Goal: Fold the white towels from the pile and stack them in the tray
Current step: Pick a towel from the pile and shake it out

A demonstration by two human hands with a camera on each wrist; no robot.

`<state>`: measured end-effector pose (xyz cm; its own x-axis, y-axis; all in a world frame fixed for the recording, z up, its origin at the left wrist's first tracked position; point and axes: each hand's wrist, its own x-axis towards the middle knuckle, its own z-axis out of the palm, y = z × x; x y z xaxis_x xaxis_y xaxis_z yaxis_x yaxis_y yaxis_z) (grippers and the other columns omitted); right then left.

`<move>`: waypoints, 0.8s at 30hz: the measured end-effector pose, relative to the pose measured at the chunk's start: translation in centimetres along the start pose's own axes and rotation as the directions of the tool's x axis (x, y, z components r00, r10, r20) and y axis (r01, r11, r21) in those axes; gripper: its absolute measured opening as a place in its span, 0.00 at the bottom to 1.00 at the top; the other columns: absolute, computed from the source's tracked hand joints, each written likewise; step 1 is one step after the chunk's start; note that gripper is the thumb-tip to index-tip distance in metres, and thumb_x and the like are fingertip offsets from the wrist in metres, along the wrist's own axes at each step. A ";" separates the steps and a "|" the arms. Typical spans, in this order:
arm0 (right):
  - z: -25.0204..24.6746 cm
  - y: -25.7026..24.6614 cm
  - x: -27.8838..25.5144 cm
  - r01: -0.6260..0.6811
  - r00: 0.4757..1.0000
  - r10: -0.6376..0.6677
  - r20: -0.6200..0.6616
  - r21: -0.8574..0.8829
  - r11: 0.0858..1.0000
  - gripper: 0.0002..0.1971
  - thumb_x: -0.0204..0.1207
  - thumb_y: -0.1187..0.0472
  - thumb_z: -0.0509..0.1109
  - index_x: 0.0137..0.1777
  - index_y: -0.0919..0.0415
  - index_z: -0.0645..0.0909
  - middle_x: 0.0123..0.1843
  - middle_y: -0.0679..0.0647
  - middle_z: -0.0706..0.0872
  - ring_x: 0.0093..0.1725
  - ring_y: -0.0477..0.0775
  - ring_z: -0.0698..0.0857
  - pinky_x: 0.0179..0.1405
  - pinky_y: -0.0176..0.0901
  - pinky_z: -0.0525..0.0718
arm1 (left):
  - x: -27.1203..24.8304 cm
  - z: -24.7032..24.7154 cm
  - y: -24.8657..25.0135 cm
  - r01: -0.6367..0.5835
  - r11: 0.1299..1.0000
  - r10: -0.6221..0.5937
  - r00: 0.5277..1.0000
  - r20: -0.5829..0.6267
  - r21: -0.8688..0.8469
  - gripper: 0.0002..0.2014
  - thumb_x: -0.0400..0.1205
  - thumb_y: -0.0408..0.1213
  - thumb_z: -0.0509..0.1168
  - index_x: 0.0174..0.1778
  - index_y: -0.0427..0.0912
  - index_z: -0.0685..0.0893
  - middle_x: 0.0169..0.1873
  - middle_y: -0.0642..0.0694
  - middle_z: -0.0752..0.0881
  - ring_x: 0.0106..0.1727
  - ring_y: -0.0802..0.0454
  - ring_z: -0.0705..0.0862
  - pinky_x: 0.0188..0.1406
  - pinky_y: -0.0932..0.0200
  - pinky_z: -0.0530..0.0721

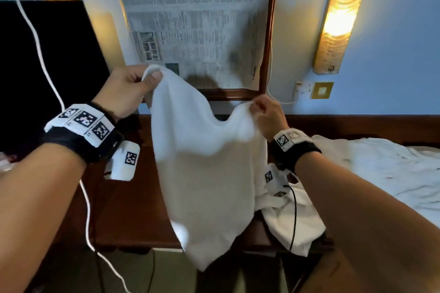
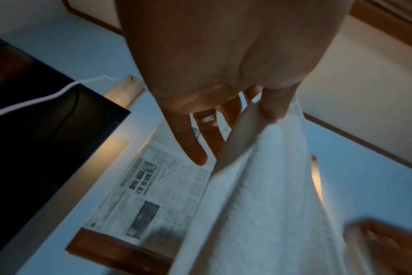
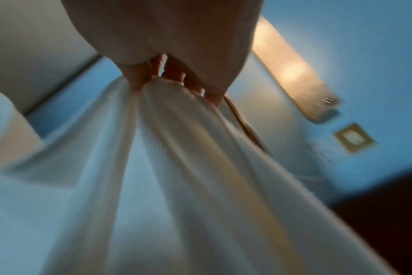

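Note:
A white towel (image 1: 204,162) hangs in the air above the dark wooden table (image 1: 123,209), held up by its two top corners. My left hand (image 1: 133,89) pinches the higher left corner between thumb and fingers. My right hand (image 1: 264,114) pinches the lower right corner. In the left wrist view the thumb presses the towel (image 2: 259,195) against a finger while the other fingers (image 2: 193,147) hang loose. The right wrist view shows the towel (image 3: 176,167) bunched under my fingertips (image 3: 136,80), blurred. A pile of white towels (image 1: 381,169) lies on the table at the right. No tray is in view.
A dark screen (image 1: 35,66) with a white cable (image 1: 40,50) stands at the left. A wooden frame covered in newspaper (image 1: 202,19) hangs on the blue wall. A lit wall lamp (image 1: 338,16) and a brass switch plate (image 1: 321,90) are at the right.

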<state>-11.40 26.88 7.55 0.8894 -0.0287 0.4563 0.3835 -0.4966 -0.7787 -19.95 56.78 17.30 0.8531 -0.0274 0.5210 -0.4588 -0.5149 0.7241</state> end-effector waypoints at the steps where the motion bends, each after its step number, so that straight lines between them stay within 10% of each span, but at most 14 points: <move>1: 0.3 -2.7 0.4 0.100 0.995 -0.099 -0.011 0.025 0.995 0.04 0.82 0.64 0.68 0.45 0.61 0.81 0.35 0.48 0.80 0.36 0.48 0.79 0.37 0.42 0.77 | -0.3 -0.3 -0.3 -0.008 1.000 0.008 1.000 0.017 -0.024 0.19 0.90 0.37 0.62 0.41 0.24 0.85 0.28 0.46 0.88 0.28 0.55 0.83 0.31 0.63 0.81; 3: 0.9 -8.3 0.7 0.296 0.955 -0.294 -0.031 0.071 0.953 0.04 0.80 0.66 0.67 0.45 0.58 0.81 0.34 0.41 0.78 0.34 0.37 0.76 0.37 0.33 0.73 | -0.5 -0.5 -0.9 -0.027 0.995 0.030 0.999 0.032 -0.096 0.21 0.90 0.40 0.63 0.43 0.23 0.86 0.40 0.32 0.90 0.37 0.49 0.86 0.40 0.57 0.82; 5: 1.5 -13.3 0.3 0.419 0.908 -0.418 -0.028 0.057 0.906 0.03 0.79 0.64 0.68 0.45 0.60 0.83 0.33 0.41 0.80 0.34 0.38 0.78 0.38 0.30 0.74 | -0.4 0.0 -0.9 -0.017 0.983 0.028 0.998 0.059 -0.180 0.15 0.89 0.42 0.64 0.43 0.39 0.92 0.47 0.39 0.92 0.47 0.47 0.87 0.48 0.54 0.83; 11: 1.9 -18.6 -2.9 0.439 0.892 -0.450 -0.045 -0.150 0.886 0.07 0.78 0.57 0.70 0.41 0.60 0.82 0.34 0.46 0.82 0.36 0.49 0.81 0.42 0.48 0.81 | -1.4 2.8 1.5 0.020 0.961 0.010 0.994 0.107 -0.276 0.15 0.91 0.38 0.60 0.39 0.49 0.85 0.25 0.62 0.86 0.30 0.68 0.82 0.38 0.63 0.79; 15: 1.7 -16.1 -8.0 0.279 0.955 -0.297 -0.029 -0.263 0.924 0.11 0.78 0.53 0.73 0.41 0.54 0.74 0.31 0.42 0.75 0.31 0.46 0.75 0.32 0.40 0.69 | -1.9 1.4 3.0 0.001 0.933 0.047 0.991 0.124 -0.359 0.16 0.87 0.56 0.61 0.38 0.57 0.88 0.35 0.57 0.88 0.41 0.56 0.87 0.49 0.42 0.89; 19: 1.7 -9.1 -12.7 -0.077 0.994 0.052 -0.092 -0.297 0.952 0.10 0.82 0.56 0.70 0.39 0.56 0.80 0.35 0.52 0.81 0.38 0.56 0.79 0.38 0.42 0.69 | -2.4 -0.1 5.2 0.002 0.931 0.061 0.985 0.162 -0.366 0.18 0.92 0.51 0.56 0.37 0.53 0.80 0.18 0.62 0.80 0.20 0.69 0.77 0.21 0.67 0.75; 24: -0.4 -5.3 -16.0 -0.488 0.864 0.429 -0.264 -0.226 0.843 0.11 0.83 0.61 0.64 0.57 0.63 0.87 0.52 0.65 0.89 0.55 0.67 0.86 0.53 0.48 0.81 | -3.8 -2.1 4.0 0.032 0.922 0.019 0.992 0.126 -0.386 0.17 0.91 0.48 0.59 0.37 0.51 0.82 0.25 0.62 0.85 0.30 0.67 0.83 0.34 0.65 0.81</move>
<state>-27.72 29.60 4.56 0.8670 -0.4669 0.1743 -0.1666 -0.6012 -0.7815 -25.58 56.67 19.12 0.8689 -0.1450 0.4733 -0.4918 -0.1449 0.8585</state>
